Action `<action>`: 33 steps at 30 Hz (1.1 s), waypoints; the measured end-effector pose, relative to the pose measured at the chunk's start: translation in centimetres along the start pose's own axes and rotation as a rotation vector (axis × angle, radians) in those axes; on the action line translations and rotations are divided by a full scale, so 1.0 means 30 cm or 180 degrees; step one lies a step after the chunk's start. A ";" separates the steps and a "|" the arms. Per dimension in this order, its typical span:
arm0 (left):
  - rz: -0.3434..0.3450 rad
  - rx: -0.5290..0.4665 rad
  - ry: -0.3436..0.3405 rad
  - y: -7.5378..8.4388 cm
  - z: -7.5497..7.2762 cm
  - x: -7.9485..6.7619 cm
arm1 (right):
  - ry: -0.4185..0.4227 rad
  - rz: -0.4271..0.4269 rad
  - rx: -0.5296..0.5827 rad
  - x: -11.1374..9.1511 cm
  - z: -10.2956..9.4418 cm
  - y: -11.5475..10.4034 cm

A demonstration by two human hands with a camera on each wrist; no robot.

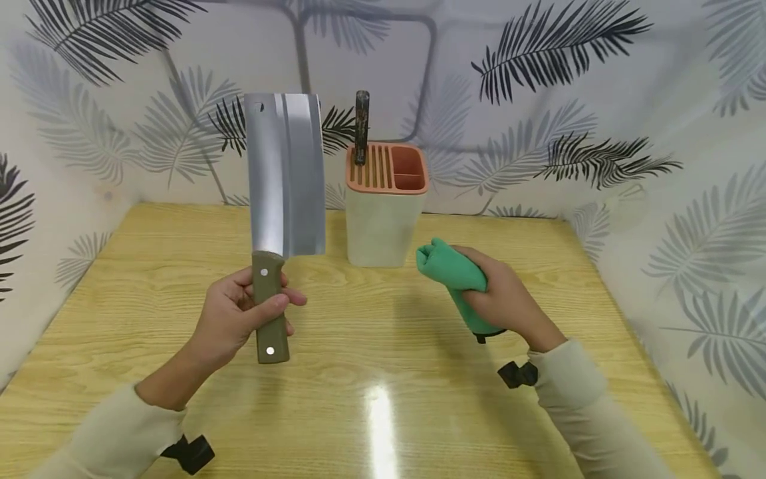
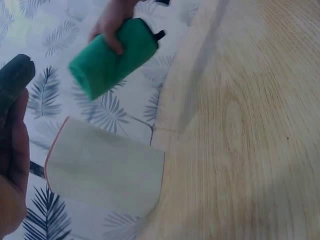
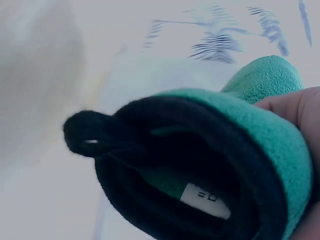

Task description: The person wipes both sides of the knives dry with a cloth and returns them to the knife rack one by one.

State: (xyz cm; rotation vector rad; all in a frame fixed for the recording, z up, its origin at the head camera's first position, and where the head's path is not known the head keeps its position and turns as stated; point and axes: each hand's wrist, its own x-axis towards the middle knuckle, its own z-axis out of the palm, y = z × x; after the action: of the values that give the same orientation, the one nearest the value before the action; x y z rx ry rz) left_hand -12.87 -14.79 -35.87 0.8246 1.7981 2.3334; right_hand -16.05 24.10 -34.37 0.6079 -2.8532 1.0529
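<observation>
Head view: my left hand (image 1: 230, 319) is clamped on the handle of a cleaver (image 1: 287, 186), left of centre, thumb laid across the front. The cleaver's long axis runs nearly vertical in the frame: blade toward the top edge, handle butt downward, the broad side facing the camera and the holed corner at upper left. My right hand (image 1: 503, 293), right of centre, is closed around a rolled green cloth (image 1: 445, 263), whose axis slants from upper left to lower right; its dark-edged open end, with black loop (image 3: 90, 134), points lower right. Beyond, at upper centre, a knife block (image 1: 383, 229) stands upright on the wooden table (image 1: 335, 399), one dark knife handle (image 1: 362, 126) rising from its slots.
</observation>
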 end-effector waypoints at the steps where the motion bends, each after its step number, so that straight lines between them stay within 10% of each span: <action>1: -0.0008 0.0065 -0.0033 -0.002 0.012 0.004 | 0.0096 -0.0046 0.0047 0.003 -0.014 -0.023; 8: -0.0171 0.0417 -0.0006 -0.026 0.097 0.059 | 0.0856 -0.0657 0.0102 0.020 -0.068 -0.207; 16: -0.0386 0.0662 0.0018 -0.057 0.206 0.116 | 0.1569 -0.1496 -0.0957 0.061 -0.046 -0.331; 33: -0.0123 0.0174 -0.0438 -0.140 0.255 0.103 | 0.1384 -0.1664 -0.1995 0.083 0.043 -0.340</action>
State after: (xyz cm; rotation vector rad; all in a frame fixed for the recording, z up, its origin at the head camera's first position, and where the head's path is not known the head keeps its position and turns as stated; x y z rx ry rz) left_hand -13.04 -5.67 -37.33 0.9245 1.8112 2.1558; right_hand -14.40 15.36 -28.66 0.8526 -2.2530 0.1596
